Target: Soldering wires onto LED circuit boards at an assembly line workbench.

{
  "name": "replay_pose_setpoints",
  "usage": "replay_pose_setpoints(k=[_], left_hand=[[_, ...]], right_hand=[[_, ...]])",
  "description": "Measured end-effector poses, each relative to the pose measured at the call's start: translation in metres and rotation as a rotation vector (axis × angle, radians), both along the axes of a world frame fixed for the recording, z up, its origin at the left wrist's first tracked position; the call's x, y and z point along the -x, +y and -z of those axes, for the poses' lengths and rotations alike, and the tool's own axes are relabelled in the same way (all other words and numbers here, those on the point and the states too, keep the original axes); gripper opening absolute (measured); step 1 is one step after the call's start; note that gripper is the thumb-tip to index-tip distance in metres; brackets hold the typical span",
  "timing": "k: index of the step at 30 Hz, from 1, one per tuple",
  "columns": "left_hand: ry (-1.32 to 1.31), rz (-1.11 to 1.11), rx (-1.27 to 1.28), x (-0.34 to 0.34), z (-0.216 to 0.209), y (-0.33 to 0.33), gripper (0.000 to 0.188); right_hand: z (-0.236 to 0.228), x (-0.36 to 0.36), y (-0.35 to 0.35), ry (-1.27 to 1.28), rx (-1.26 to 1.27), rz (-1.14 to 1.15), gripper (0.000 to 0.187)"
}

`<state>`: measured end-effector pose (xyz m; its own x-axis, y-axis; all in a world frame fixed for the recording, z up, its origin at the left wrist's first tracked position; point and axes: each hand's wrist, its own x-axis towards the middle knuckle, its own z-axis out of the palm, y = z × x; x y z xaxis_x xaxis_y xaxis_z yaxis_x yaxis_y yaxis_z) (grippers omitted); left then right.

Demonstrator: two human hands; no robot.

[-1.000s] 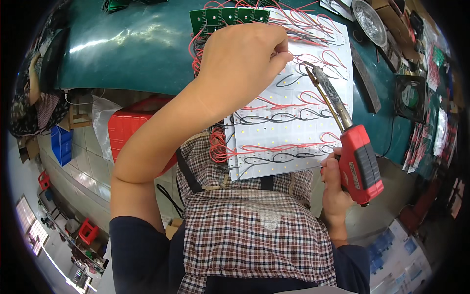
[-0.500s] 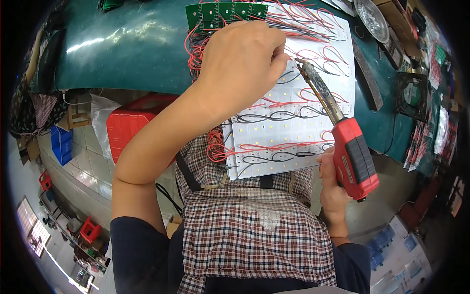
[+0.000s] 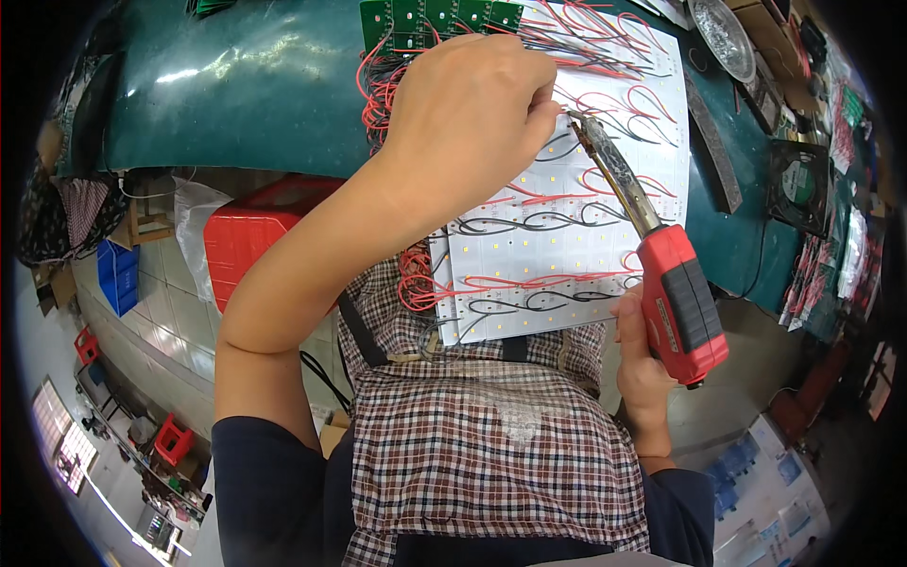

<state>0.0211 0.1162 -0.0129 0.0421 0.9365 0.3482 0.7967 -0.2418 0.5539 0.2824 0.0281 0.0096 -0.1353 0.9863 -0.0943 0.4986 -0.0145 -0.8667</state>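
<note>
My left hand (image 3: 477, 109) is closed in a pinch over the upper part of a white LED board panel (image 3: 586, 250). A thin wire shows at its fingertips, though its grip is mostly hidden. In my right hand (image 3: 642, 364) is a red and black soldering gun (image 3: 682, 302), pointing up and left. Its dark tip is close beside my left fingertips; whether they touch I cannot tell. Red wires (image 3: 529, 281) and black wires (image 3: 543, 222) loop in rows over the panel. A green circuit board panel (image 3: 439, 19) lies behind my left hand, partly covered.
Beneath the panels is a green tabletop (image 3: 236, 104). A dark flat bar (image 3: 710, 142), a round metal dish (image 3: 723, 38) and a black fan (image 3: 798, 184) sit on the right. A red plastic container (image 3: 250, 246) stands below the table's left edge.
The panels have shifted very slightly to the right and up. The soldering gun's body has moved a little left, its tip still beside my left fingertips. Both hands keep their grip.
</note>
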Motion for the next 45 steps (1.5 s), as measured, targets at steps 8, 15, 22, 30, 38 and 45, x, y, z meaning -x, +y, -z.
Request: replay_pose_setpoints(k=[8,15,22,30,38,45], left_hand=[[0.008,-0.008,0.001,-0.001,-0.001,-0.001,0.017],[-0.077,-0.020,0.040,-0.005,-0.002,-0.005,0.014],[-0.046,-0.020,0.005,-0.008,0.002,-0.009,0.013],[-0.028,-0.015,-0.018,-0.008,0.004,-0.009,0.013],[-0.038,-0.015,-0.011,-0.008,0.002,-0.008,0.013],[-0.035,-0.014,-0.006,-0.008,0.002,-0.010,0.012]], right_hand=[[-0.001,-0.005,-0.008,-0.052,-0.097,-0.066,0.015],[0.003,-0.011,-0.010,-0.071,-0.101,-0.084,0.028],[0.002,-0.014,-0.011,-0.079,-0.035,-0.071,0.015],[0.000,-0.006,-0.010,0.004,0.022,0.042,0.017],[-0.001,-0.009,-0.010,-0.135,-0.112,-0.110,0.006],[-0.002,-0.007,-0.012,0.007,-0.065,0.008,0.009]])
